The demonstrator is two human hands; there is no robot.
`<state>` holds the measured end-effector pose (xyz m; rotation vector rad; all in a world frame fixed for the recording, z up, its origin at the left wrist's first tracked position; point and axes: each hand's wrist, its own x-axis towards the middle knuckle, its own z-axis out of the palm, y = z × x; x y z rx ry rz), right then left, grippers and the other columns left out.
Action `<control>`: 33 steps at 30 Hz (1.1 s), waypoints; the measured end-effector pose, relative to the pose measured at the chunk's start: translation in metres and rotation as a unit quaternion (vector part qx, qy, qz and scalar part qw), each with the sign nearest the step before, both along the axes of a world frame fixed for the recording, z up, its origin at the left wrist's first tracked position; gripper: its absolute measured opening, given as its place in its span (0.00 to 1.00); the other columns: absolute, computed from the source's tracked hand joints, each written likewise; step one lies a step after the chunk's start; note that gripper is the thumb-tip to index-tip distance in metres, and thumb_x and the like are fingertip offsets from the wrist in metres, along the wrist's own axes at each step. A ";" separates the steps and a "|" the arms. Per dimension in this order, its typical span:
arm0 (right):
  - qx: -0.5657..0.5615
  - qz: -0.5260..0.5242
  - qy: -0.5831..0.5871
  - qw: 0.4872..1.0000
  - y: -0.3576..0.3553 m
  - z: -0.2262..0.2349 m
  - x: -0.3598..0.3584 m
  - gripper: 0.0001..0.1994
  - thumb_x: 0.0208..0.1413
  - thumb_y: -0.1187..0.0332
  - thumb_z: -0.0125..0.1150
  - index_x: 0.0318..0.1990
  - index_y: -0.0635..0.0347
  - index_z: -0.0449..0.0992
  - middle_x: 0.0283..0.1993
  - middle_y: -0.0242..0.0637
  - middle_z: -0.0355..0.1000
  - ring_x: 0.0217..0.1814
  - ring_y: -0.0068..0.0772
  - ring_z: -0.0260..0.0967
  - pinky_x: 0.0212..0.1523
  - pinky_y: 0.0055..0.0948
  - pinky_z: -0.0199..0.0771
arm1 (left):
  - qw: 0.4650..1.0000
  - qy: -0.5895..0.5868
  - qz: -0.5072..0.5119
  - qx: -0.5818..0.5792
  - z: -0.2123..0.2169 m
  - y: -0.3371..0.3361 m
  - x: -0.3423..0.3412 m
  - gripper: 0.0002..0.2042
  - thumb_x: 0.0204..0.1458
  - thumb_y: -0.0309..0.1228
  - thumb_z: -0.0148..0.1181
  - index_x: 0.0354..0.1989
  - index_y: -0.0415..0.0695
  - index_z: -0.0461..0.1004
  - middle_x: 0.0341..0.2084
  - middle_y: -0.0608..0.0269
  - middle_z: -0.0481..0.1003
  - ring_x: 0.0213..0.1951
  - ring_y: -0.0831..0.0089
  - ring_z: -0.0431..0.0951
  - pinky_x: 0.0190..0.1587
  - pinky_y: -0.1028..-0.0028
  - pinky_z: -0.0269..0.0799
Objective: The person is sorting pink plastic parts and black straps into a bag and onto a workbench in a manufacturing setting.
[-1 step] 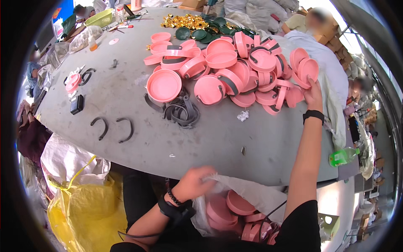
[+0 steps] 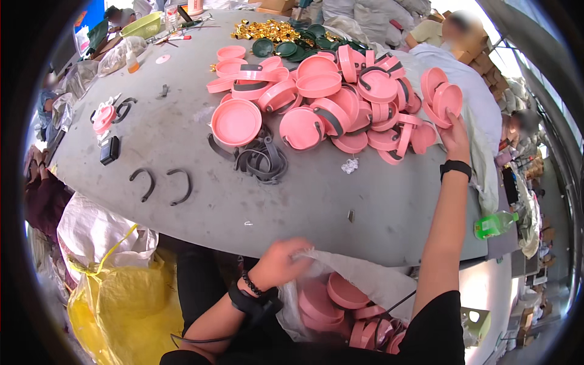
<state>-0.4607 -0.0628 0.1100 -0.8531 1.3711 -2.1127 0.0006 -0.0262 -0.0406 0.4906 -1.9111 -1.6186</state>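
My right hand [image 2: 454, 137] reaches to the right end of the pink pile, its fingers closed on a round pink lid [image 2: 447, 100]. More pink lids [image 2: 320, 85], several with dark grey strap handles, are heaped to the left of it. Down at the table's front edge, my left hand [image 2: 281, 261] pinches the rim of a white woven sack [image 2: 359, 271]. Inside the sack's mouth lie more pink lids [image 2: 347, 292]. A tangle of loose grey straps [image 2: 261, 159] rests before the heap. Two curved grey straps [image 2: 180, 187] lie apart on the left.
Gold pieces [image 2: 261, 29] and dark green lids [image 2: 286, 50] sit at the back of the grey table [image 2: 292, 219]. A green bottle [image 2: 494, 225] lies at the right edge. A small black box [image 2: 109, 150] stands left. A yellow sack [image 2: 128, 304] is beside my legs.
The whole view has shifted very slightly. Both hands keep their places and holds.
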 end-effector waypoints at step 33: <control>0.579 -0.057 0.290 0.760 0.391 -0.008 0.298 0.22 0.47 0.71 0.57 0.51 0.66 0.64 0.52 0.40 0.64 0.56 0.30 0.58 0.55 0.27 0.57 | 0.911 0.182 -0.091 0.359 0.023 0.029 0.012 0.04 0.49 0.21 0.49 0.33 0.41 0.67 0.26 0.71 0.70 0.28 0.85 0.68 0.31 0.84 0.63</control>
